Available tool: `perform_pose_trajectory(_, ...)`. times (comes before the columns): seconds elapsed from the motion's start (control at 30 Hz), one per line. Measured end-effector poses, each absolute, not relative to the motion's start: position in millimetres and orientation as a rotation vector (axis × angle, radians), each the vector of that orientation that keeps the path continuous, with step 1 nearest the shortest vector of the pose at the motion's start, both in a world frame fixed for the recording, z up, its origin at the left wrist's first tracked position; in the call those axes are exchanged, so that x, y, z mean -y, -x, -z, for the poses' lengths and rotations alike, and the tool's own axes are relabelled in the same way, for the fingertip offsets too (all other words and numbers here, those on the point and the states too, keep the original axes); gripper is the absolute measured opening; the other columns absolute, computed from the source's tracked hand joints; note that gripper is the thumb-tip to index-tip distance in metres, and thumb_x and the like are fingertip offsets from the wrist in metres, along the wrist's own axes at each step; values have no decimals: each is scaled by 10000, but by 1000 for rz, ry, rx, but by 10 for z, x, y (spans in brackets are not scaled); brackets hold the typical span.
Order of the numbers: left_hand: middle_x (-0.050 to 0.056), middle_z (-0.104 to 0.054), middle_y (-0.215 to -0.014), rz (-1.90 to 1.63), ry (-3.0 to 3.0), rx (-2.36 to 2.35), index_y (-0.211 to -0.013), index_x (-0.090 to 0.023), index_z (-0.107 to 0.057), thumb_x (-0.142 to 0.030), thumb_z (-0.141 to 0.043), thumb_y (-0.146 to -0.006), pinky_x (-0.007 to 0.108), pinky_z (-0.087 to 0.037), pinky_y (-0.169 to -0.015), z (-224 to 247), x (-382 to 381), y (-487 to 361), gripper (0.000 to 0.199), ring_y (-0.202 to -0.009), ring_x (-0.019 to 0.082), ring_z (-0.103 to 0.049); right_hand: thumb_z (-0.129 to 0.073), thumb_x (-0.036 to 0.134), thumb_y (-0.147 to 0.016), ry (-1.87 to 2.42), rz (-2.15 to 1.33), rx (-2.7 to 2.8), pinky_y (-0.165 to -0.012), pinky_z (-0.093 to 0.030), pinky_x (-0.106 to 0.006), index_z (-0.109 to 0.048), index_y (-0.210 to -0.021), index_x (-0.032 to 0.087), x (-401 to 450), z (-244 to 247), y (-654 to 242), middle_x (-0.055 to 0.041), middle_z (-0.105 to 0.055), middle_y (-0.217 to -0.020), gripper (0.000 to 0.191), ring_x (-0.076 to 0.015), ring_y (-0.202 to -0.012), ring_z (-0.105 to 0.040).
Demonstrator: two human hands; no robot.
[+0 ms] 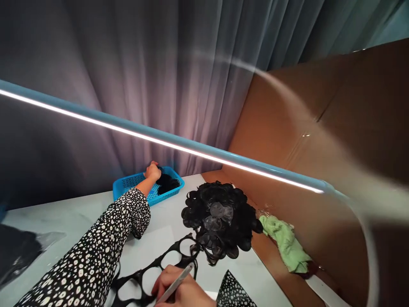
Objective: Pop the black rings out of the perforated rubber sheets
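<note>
My left hand reaches over a blue plastic basket, its fingers curled beside the black pieces inside. What those fingers hold, if anything, is hidden. Closer to me, my right hand grips a slim pale pen-like tool, its far end pointing up to the right. Under and beside this hand lies a black sheet strip with a row of large round holes. A big heap of thin black discs, a few of them greyish, is spread just beyond the strip.
A lit tube lamp crosses above the white table. Cardboard walls off the right, with a green cloth at its foot. Grey curtains hang behind. Black material in clear plastic lies at left.
</note>
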State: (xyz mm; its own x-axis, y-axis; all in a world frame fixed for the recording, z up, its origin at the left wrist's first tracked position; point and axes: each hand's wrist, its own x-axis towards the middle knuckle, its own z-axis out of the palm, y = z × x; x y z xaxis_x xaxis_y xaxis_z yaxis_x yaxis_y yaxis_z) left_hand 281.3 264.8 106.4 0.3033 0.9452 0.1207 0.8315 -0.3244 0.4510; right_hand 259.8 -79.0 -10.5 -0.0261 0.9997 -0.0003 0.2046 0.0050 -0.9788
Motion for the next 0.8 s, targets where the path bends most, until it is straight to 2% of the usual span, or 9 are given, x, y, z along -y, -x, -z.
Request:
perform_pose_trajectory(0.07, 100, -582, -1242, -451, -2363, -1621, -1252, -166, -559, -329, -606, -951, 442, -530, -874, -989, -2682, -2952, 345, -1053, 239, -616, -777, 152, -655, 1270, -1116, 1398, -797, -394, -224, -544, -693, 192, 777, 112, -2609, 4, -548, -1035, 240, -163, -996, -534)
perform_pose_trajectory(0.13, 102, -581, -1243, -364, -2500, -1554, -1256, -161, -556, -330, -604, -952, 446, -530, -875, -933, -2683, -3061, 351, -1050, 240, -616, -762, 141, -659, 1277, -1127, 1415, -799, -401, -227, -531, -682, 192, 771, 77, -2626, -3, -532, -1069, 238, -167, -1010, -529)
perform_pose_trajectory(0.23, 104, -579, -1248, -247, -2699, -1404, -1258, -159, -555, -329, -604, -952, 450, -529, -878, -915, -2634, -3144, 354, -1055, 242, -614, -742, 164, -681, 1405, -1114, 1403, -745, -394, -233, -544, -691, 198, 770, 22, -2648, 11, -509, -923, 202, -144, -865, -517)
perform_pose_trajectory(0.33, 104, -578, -1249, -175, -2833, -1293, -1257, -160, -556, -331, -603, -952, 450, -528, -879, -998, -2553, -3092, 353, -1057, 242, -613, -759, 209, -671, 1405, -1140, 1338, -739, -389, -244, -561, -687, 196, 763, -5, -2633, 24, -510, -797, 199, -142, -811, -513)
perform_pose_trajectory(0.43, 102, -580, -1245, -142, -2911, -1228, -1250, -160, -560, -340, -602, -953, 449, -529, -876, -1165, -2463, -2885, 350, -1050, 240, -615, -794, 322, -638, 1227, -1422, 1057, -642, -404, -249, -531, -695, 191, 726, -143, -2648, 20, -584, -705, 299, -140, -694, -555)
perform_pose_trajectory(0.5, 103, -594, -1226, -132, -2948, -1189, -1260, -159, -554, -350, -590, -959, 450, -524, -878, -1307, -2398, -2668, 358, -1035, 235, -623, -803, 388, -630, 1091, -1471, 835, -594, -410, -246, -516, -714, 187, 689, -356, -2781, 2, -632, -686, 361, -137, -630, -575)
perform_pose_trajectory(0.57, 94, -637, -1179, -131, -2977, -1150, -1290, -165, -541, -328, -551, -970, 417, -507, -899, -1467, -2316, -2398, 359, -1037, 234, -633, -804, 390, -642, 1002, -1265, 729, -644, -446, -253, -527, -715, 178, 657, -621, -3079, -19, -665, -733, 357, -136, -670, -604)
perform_pose_trajectory(0.67, 57, -698, -1120, -141, -3000, -1121, -1306, -186, -547, -281, -474, -947, 316, -478, -900, -1718, -2152, -1899, 378, -1049, 224, -646, -784, 411, -654, 1035, -718, 650, -769, -487, -285, -523, -719, 201, 646, -913, -3794, -22, -684, -827, 340, -161, -807, -639)
perform_pose_trajectory(0.8, 16, -722, -1083, -113, -2983, -1217, -1189, -228, -626, -359, -435, -893, 271, -477, -828, -2001, -1897, -1008, 376, -988, 217, -670, -713, 444, -661, 1598, -148, 644, -666, -473, -293, -527, -647, 221, 752, -884, -4737, -7, -628, -673, 291, -182, -683, -596)
